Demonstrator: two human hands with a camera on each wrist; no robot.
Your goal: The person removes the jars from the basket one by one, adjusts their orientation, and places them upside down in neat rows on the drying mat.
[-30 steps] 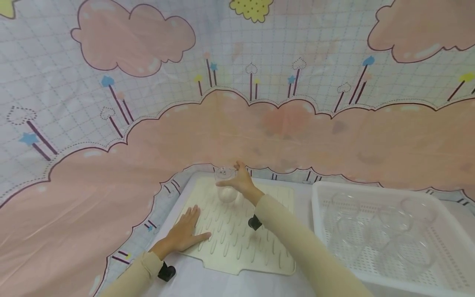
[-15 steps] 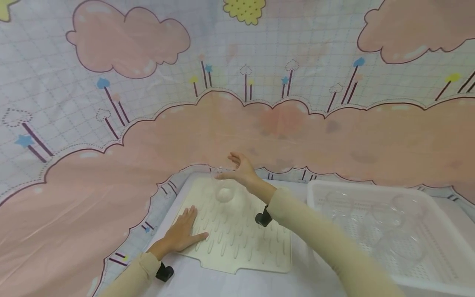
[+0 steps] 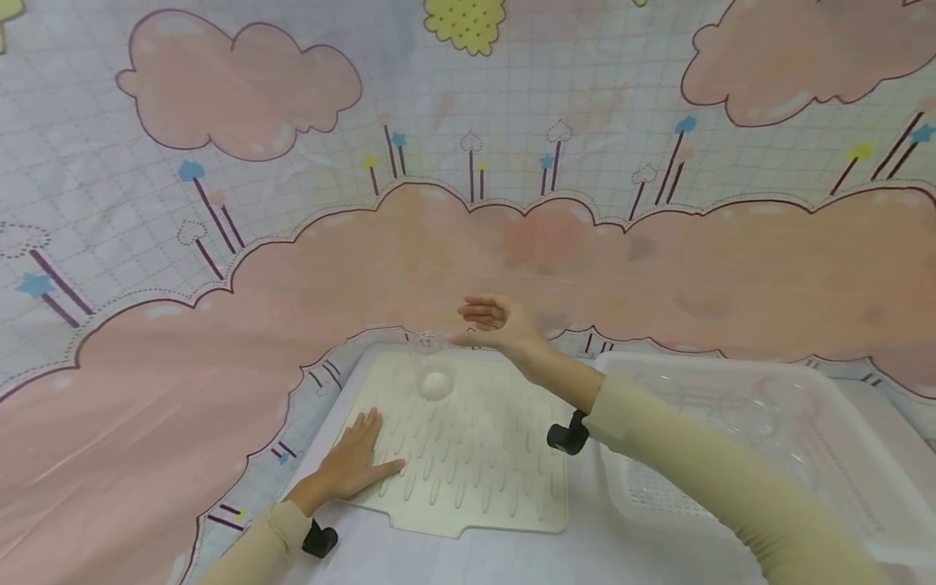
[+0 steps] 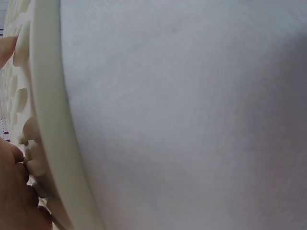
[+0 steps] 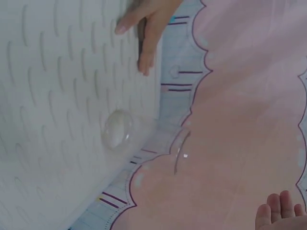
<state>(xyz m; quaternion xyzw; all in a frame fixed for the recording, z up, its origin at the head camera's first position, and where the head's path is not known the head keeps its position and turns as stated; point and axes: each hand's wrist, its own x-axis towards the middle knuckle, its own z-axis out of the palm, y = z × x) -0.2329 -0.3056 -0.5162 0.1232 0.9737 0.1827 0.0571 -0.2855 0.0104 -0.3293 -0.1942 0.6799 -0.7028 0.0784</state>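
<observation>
Standing upright at the far edge of the ribbed drying mat (image 3: 468, 455), a clear glass (image 3: 431, 366) is already set down. The mat is pressed flat by the left hand (image 3: 356, 463), fingers straight. The right hand (image 3: 497, 321) is held just beside the glass rim, loosely curled and empty; more glasses lie in the white basket (image 3: 841, 479), seemingly left to move.

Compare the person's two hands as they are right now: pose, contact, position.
The left hand lies flat, fingers straight, pressing the near left corner of the cream ribbed drying mat. The right hand is raised above the mat's far edge, fingers loosely curled, holding nothing, beside the clear upright glass cup standing there. Both arms wear beige sleeves and black wrist cameras.
</observation>
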